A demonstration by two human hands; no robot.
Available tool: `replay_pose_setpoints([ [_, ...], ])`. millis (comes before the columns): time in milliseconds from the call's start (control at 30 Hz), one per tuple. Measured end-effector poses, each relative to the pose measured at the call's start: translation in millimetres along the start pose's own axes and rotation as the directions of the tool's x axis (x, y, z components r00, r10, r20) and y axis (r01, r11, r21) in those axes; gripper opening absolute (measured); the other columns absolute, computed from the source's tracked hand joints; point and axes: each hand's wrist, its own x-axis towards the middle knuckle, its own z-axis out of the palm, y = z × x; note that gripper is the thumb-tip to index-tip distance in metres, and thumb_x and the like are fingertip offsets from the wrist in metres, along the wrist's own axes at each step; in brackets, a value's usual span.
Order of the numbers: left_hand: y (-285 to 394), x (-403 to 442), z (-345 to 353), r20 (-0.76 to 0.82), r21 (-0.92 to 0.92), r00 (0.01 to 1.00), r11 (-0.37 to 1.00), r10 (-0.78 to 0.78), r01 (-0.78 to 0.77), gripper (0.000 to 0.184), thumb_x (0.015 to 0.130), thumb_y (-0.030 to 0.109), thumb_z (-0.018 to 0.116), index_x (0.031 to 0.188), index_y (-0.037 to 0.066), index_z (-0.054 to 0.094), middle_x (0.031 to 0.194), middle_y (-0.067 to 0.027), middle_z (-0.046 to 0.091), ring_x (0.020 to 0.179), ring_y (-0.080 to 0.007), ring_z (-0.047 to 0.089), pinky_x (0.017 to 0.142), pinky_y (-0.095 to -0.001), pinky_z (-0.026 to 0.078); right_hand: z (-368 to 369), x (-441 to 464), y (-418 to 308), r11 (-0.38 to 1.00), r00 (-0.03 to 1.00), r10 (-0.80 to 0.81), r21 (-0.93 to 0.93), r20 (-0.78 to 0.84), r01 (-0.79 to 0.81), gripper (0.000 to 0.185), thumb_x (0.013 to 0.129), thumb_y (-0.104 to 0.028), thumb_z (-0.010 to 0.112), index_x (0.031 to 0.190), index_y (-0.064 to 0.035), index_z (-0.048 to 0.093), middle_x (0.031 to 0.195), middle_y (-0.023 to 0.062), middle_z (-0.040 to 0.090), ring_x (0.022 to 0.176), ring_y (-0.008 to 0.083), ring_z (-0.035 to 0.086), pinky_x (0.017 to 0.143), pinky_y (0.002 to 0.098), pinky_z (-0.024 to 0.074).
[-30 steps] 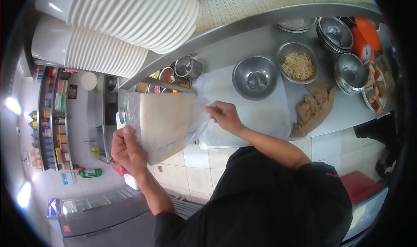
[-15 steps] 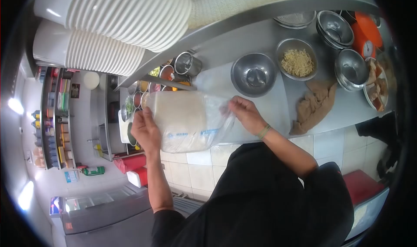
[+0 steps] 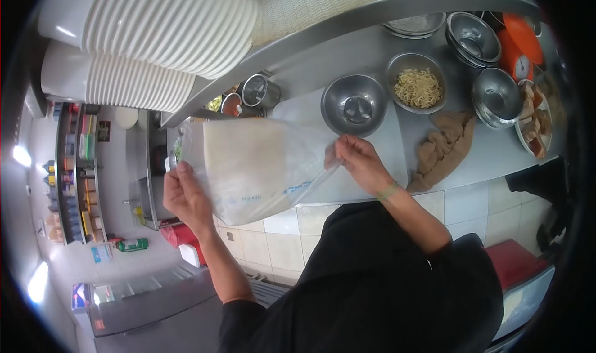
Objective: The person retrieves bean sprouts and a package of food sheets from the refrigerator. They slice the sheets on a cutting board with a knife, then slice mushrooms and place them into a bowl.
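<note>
While the left hand (image 3: pixel 188 195) pinched one edge of a clear plastic bag (image 3: pixel 298 160) between thumb and fingers, the right hand (image 3: pixel 366 164) gripped its opposite end, where the film narrowed into creases. In the head view, the bag hung stretched between the two hands in front of the person, its lower edge seen against the floor tiles (image 3: pixel 282 223). A flat, pale, roughly four-sided item (image 3: pixel 243 151) lay inside, toward the left half; blue print ran along the lower part of the bag, too blurred to read. A thin greenish band (image 3: pixel 389 192) circled the right wrist.

Behind the right part of the bag, a white board (image 3: pixel 391 157) rested on the steel counter (image 3: pixel 310 74) — whether bag and board touched could not be told. A steel bowl (image 3: pixel 332 98) stood on the board, beyond the right hand. Beside it, to the right, was another bowl (image 3: pixel 413 59) holding yellowish noodles (image 3: pixel 419 88), and nearer the person a crumpled brown cloth (image 3: pixel 444 148) lay just beside the board. Farther right stood nested metal bowls (image 3: pixel 496 95), an orange scale (image 3: pixel 516 58) and a dish of brownish pieces (image 3: pixel 535 129). A steel container (image 3: pixel 261 91) stood past the board's far left corner — and stacked white bowls (image 3: pixel 174 24) filled the upper left.
</note>
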Motion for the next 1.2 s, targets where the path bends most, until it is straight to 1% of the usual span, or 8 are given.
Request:
replay_pose_setpoints([
  [200,-18.2,6.0,12.0,0.026,0.1,0.999,0.994,0.039,-0.042,0.033,0.099,0.023,0.059,0.077,-0.001,0.058,0.071,0.002,0.055,0.067,-0.0048,0.044,0.061,-0.0197,0.036,-6.7,4.3,10.9,0.968,0.966,-0.167,0.219,0.196,0.123,0.02,0.101,-0.02,0.049,0.093,-0.0043,0.058,0.108,0.0121,0.063,0.108,0.0255,0.057,0.098,0.0397,0.0417],
  [300,8.4,-6.1,19.0,0.082,0.093,0.996,0.995,0.03,-0.038,0.031,0.098,0.023,0.06,0.078,-0.001,0.059,0.071,0.0018,0.055,0.067,-0.0045,0.044,0.062,-0.019,0.036,5.9,10.1,13.7,0.579,0.938,0.243,0.738,0.248,-0.346,0.049,0.1,-0.025,0.035,0.136,0.0077,0.041,0.15,0.0227,0.035,0.14,0.0423,0.029,0.116,0.0564,0.0216],
  [467,50.8,-15.2,25.0,0.075,0.061,0.994,0.995,0.079,-0.084,0.031,0.098,0.023,0.061,0.078,-0.001,0.059,0.071,0.0017,0.056,0.066,-0.0047,0.044,0.06,-0.0192,0.036,0.5,16.9,52.7,0.316,0.846,0.304,0.792,0.438,-0.523,0.05,0.095,-0.02,0.035,0.135,0.0089,0.04,0.151,0.0235,0.032,0.141,0.0455,0.026,0.113,0.064,0.0173],
  [533,51.5,-10.8,28.0,0.081,0.059,0.994,0.995,0.079,-0.084,0.032,0.098,0.024,0.061,0.077,-0.001,0.06,0.071,0.0018,0.056,0.065,-0.0048,0.044,0.06,-0.0191,0.036,-6.3,21.9,72.0,0.257,0.787,0.251,0.745,0.563,-0.615,0.036,0.096,-0.022,0.035,0.107,0.0031,0.058,0.15,0.025,0.035,0.141,0.0444,0.028,0.115,0.0613,0.0177],
  [667,38.5,-3.2,29.6,0.109,0.176,0.994,0.983,0.029,-0.048,0.032,0.098,0.024,0.061,0.078,-0.002,0.061,0.069,-0.0007,0.058,0.065,-0.0067,0.047,0.061,-0.0214,0.04,-21.1,31.8,109.3,0.177,0.743,0.367,0.742,0.559,-0.646,0.033,0.096,-0.019,0.04,0.115,0.0028,0.055,0.139,0.0223,0.048,0.126,0.0401,0.05,0.098,0.0451,0.0485],
  [767,36.4,-4.5,36.3,0.096,0.137,0.982,0.975,0.16,-0.172,0.035,0.097,0.029,0.062,0.077,0.0,0.06,0.066,0.0057,0.049,0.061,-0.0029,0.037,0.055,-0.0189,0.03,-0.8,28.9,97.1,0.641,0.825,0.53,0.544,0.196,-0.542,0.028,0.093,-0.014,0.052,0.118,-0.0022,0.055,0.121,0.0151,0.059,0.111,0.0325,0.061,0.081,0.0358,0.0561],
  [1067,36.2,-9.9,37.8,0.169,0.127,0.977,0.98,0.13,-0.153,0.035,0.096,0.028,0.063,0.075,0.0,0.058,0.066,0.004,0.052,0.063,-0.0039,0.04,0.058,-0.0181,0.034,4.7,39.3,94.1,0.911,0.922,0.386,0.145,0.038,-0.387,0.037,0.087,-0.016,0.07,0.121,-0.0078,0.055,0.098,-0.001,0.058,0.081,0.013,0.058,0.07,0.0273,0.0483],
  [1200,40.4,-9.0,33.1,0.175,0.133,0.979,0.983,0.102,-0.126,0.035,0.096,0.027,0.063,0.075,0.0,0.059,0.067,0.0036,0.053,0.064,-0.0041,0.04,0.058,-0.0179,0.034,-0.3,34.9,95.7,0.815,0.916,0.382,0.422,0.121,-0.396,0.038,0.087,-0.017,0.069,0.121,-0.0072,0.054,0.105,0.0018,0.059,0.088,0.0168,0.061,0.073,0.0307,0.0499],
])
